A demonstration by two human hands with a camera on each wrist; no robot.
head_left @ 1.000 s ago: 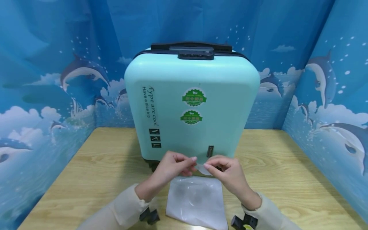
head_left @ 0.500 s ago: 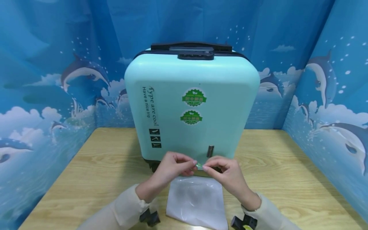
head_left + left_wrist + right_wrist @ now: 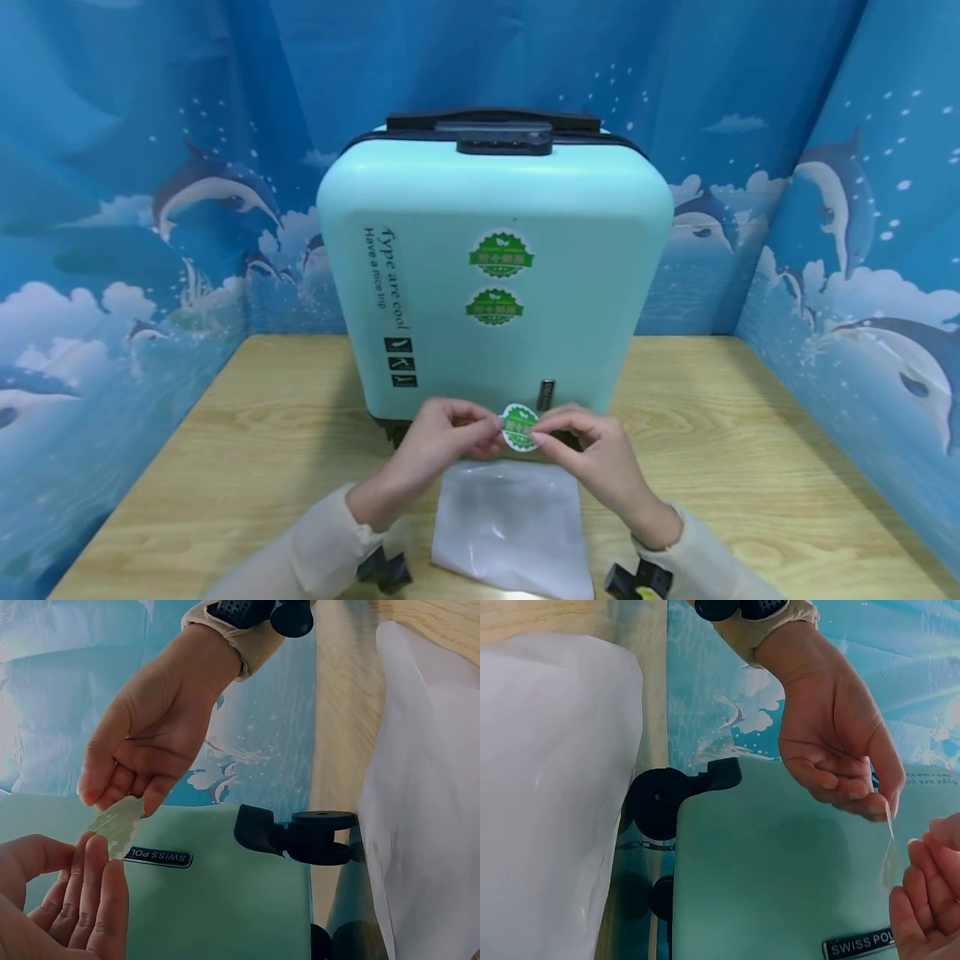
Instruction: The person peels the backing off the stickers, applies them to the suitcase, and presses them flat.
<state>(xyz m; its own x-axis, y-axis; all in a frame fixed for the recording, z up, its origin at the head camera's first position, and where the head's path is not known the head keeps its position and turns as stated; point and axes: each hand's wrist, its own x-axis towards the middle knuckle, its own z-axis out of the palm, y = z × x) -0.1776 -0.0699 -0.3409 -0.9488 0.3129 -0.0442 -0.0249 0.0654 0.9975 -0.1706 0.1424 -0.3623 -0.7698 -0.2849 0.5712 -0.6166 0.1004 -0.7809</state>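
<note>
A round green-and-white sticker [image 3: 519,427] is held between both hands, its printed face up in the head view. My left hand [image 3: 453,433] pinches its left edge between thumb and fingers. On the opposite edge, my right hand [image 3: 588,440] pinches it with thumb and forefinger. From the left wrist view the sticker [image 3: 118,825] looks pale and slightly bent; the right wrist view catches it nearly edge-on. Just behind the hands stands a mint-green suitcase [image 3: 450,358], with two similar green stickers [image 3: 501,254] stuck on its front, one above the other.
A glossy white sheet [image 3: 513,525] lies on the wooden table [image 3: 690,433] in front of the suitcase, below the hands. Black wheels [image 3: 322,836] show at the suitcase's base. Blue curtains [image 3: 112,208] with dolphins close off the back and sides.
The sticker has turned from its white back, through edge-on, to its green face. The left fingers, apart from it a second ago, now pinch its edge. Suitcase and sheet stay put.
</note>
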